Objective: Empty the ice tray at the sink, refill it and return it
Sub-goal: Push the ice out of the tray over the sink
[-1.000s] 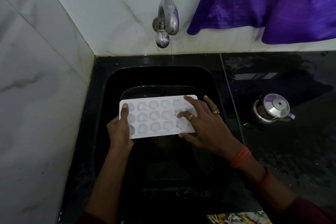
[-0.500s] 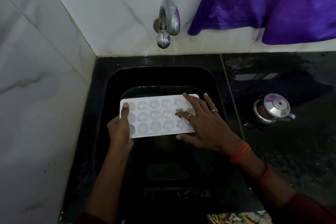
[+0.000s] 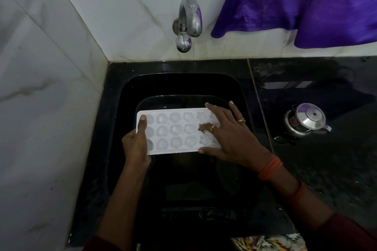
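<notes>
Two hands on ice tray over sink: left hand grips end, right hand presses flat.

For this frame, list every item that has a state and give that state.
ice tray: cavities up, ice in them, held level over the sink
left hand: grips the tray's left end
right hand: fingers spread on the tray's right end
tap: no water running
steel pot: lid on, on the counter

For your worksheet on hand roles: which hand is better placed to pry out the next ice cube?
Right hand: its fingers already rest on the ice tray's cells; left hand grips the end.
</notes>
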{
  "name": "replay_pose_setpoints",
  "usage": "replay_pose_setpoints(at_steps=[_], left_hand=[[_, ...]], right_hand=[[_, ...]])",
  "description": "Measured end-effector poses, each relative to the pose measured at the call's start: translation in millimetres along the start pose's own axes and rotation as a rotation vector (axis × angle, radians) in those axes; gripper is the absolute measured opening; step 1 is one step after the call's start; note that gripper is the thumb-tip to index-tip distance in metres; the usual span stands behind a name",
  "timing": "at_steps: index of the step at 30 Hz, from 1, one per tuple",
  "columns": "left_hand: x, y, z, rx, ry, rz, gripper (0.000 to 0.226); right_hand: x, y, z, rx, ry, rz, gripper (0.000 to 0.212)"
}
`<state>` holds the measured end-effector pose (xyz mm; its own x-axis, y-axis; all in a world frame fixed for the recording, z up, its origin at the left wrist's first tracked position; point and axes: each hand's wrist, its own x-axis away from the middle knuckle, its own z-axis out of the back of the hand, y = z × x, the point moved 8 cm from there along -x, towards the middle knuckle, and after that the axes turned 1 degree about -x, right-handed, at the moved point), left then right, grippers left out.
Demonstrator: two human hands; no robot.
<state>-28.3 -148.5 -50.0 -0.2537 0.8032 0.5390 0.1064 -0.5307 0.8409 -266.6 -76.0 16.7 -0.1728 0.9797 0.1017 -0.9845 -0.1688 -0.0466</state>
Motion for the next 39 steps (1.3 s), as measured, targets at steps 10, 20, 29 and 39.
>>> replay_pose_setpoints(at_steps=[10, 20, 29, 39], left_hand=[[-0.3, 1.1, -0.9, 0.01, -0.001, -0.006, 0.035], [-3.2, -1.3, 1.5, 0.003, 0.026, -0.001, 0.036], [-2.9, -2.9, 3.5, 0.007, 0.021, 0.011, 0.033], [-1.1, -1.6, 1.2, -0.006, 0.016, 0.017, 0.033]], right_hand=[[-0.5, 1.4, 3.9, 0.079, -0.007, -0.015, 0.081], [2.8, -4.8, 4.5, 0.041, 0.047, -0.002, 0.076], [5.8, -3.4, 7.5, -0.064, 0.094, -0.028, 0.072], [4.6, -0.8, 5.9, 0.005, -0.017, -0.037, 0.079]])
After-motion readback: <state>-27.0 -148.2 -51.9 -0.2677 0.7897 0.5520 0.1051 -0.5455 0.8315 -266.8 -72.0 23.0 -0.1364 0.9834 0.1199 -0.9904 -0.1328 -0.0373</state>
